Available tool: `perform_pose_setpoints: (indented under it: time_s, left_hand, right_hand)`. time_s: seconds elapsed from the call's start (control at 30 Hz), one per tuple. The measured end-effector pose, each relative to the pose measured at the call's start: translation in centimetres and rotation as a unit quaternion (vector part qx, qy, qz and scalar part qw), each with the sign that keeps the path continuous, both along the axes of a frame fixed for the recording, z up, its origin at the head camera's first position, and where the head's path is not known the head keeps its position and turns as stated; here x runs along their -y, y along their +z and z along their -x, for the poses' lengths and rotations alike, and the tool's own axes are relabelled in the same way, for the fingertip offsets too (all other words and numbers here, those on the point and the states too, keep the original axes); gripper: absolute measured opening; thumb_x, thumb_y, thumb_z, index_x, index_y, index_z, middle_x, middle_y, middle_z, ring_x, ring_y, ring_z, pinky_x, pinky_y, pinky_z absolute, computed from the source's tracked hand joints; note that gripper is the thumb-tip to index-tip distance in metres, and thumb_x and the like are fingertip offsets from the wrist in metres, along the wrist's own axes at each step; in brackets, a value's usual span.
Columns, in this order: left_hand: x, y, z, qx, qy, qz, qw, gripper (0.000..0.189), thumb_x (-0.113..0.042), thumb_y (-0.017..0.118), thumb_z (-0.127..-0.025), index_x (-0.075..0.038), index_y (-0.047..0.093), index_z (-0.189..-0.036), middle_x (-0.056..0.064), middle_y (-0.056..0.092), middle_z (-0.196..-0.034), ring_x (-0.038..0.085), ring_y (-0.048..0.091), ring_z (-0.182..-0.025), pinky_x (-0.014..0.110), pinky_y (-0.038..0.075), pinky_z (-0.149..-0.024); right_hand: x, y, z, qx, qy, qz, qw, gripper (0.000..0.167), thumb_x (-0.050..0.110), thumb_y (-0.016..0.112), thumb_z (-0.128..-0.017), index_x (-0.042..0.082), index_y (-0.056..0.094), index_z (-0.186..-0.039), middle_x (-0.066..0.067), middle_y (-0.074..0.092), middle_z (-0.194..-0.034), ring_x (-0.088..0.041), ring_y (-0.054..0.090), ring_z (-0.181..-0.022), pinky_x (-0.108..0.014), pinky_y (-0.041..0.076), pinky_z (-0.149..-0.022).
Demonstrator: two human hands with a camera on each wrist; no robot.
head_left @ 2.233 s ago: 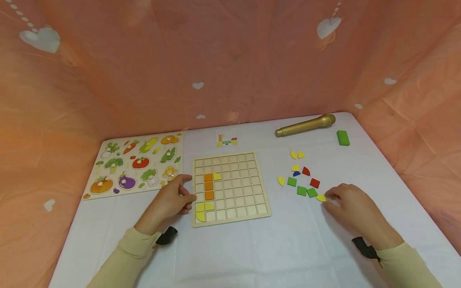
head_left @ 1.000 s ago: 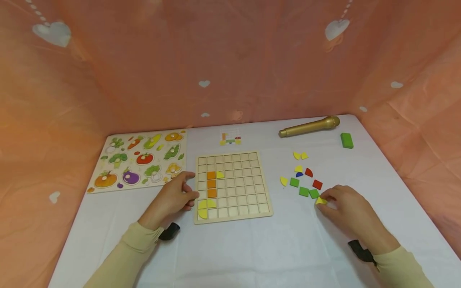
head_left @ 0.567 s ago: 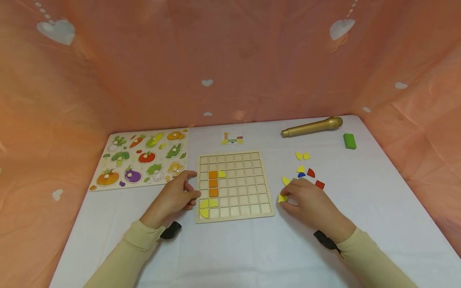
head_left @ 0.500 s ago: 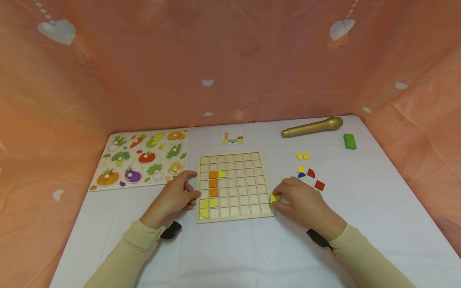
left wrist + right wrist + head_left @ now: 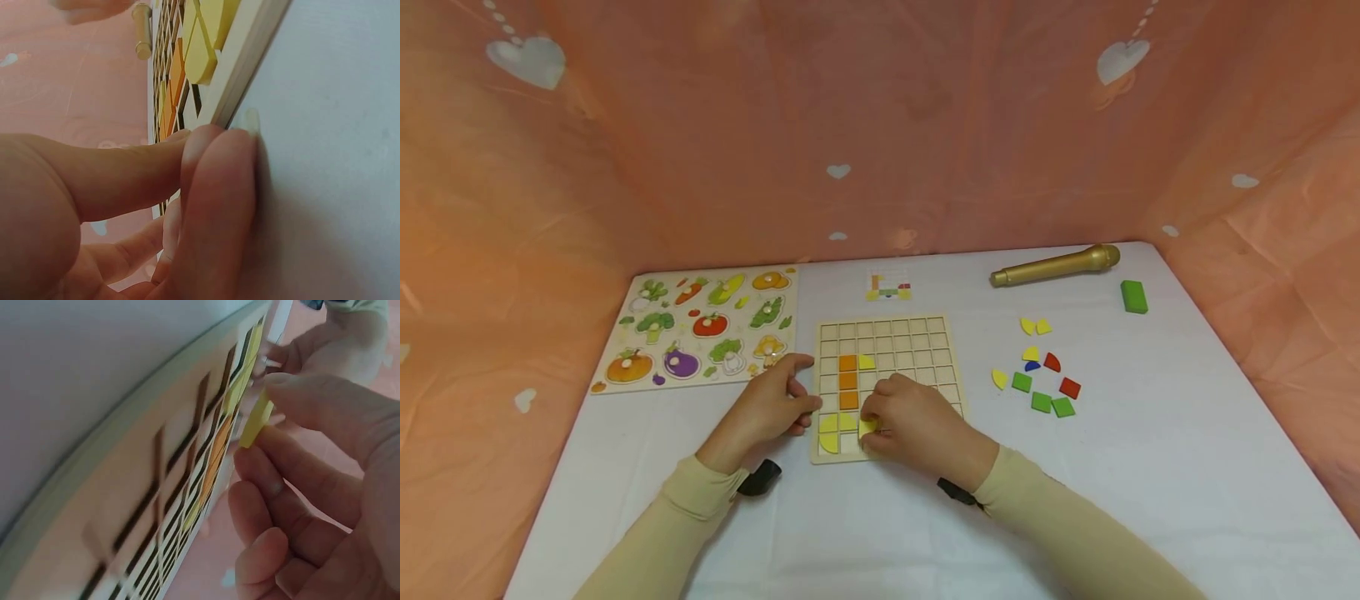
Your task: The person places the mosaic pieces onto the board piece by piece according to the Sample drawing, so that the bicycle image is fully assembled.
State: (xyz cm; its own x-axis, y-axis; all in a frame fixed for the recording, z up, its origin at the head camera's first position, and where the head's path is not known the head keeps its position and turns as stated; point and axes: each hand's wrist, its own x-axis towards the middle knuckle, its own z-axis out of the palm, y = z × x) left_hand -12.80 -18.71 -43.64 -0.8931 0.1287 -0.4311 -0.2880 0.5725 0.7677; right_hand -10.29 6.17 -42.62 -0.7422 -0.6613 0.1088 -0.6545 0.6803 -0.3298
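Observation:
A wooden grid board (image 5: 910,342) lies on the white table, holding a column of orange squares (image 5: 847,381) and several yellow quarter-circles (image 5: 828,442). Over its lower rows my right hand (image 5: 925,425) pinches another yellow quarter-circle tile (image 5: 256,422) between thumb and fingers. In the right wrist view that tile is tilted and raised off the grid. My left hand (image 5: 763,408) touches the board's left edge with thumb and index finger; the left wrist view shows the fingertips against the rim. My right hand hides some lower cells.
Right of the board lie loose green squares (image 5: 1022,382), a red square (image 5: 1070,388), a red quarter-circle (image 5: 1052,362), a blue piece (image 5: 1032,366) and yellow quarter-circles (image 5: 999,379). Behind are a pattern card (image 5: 888,285), gold microphone (image 5: 1054,267) and green block (image 5: 1134,297). A vegetable puzzle (image 5: 658,333) lies left.
My right hand has picked up a yellow quarter-circle from beside the green squares and carried it left over the board. My left hand stays at the board's edge. The head view has shifted slightly.

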Motion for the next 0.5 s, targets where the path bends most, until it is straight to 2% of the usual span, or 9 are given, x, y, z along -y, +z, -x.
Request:
perform_pose_setpoints:
  time_s: [0.2,0.5]
  left_hand:
    - [0.1,-0.1,0.0,-0.007,-0.006,0.001,1.0,0.066,-0.01,0.076,-0.101,-0.012,0.044,-0.159,0.014,0.062,-0.102,0.019,0.069,-0.072,0.031,0.065,-0.067]
    - [0.1,-0.2,0.1,-0.008,-0.005,0.001,1.0,0.066,-0.01,0.076,-0.101,-0.011,0.045,-0.159,0.014,0.063,-0.103,0.019,0.07,-0.072,0.031,0.065,-0.066]
  right_hand:
    - [2.0,-0.3,-0.3,-0.008,0.008,-0.014,0.9998,0.012,0.024,0.088,-0.087,0.018,0.08,-0.093,0.008,0.066,-0.088,-0.012,0.055,-0.082,-0.02,0.048,-0.066]
    - [3.2,-0.6,-0.6,-0.028,0.006,-0.049,0.9984,0.01,0.022,0.087,-0.087,0.018,0.078,-0.091,0.008,0.065,-0.086,-0.011,0.055,-0.082,-0.02,0.046,-0.066]
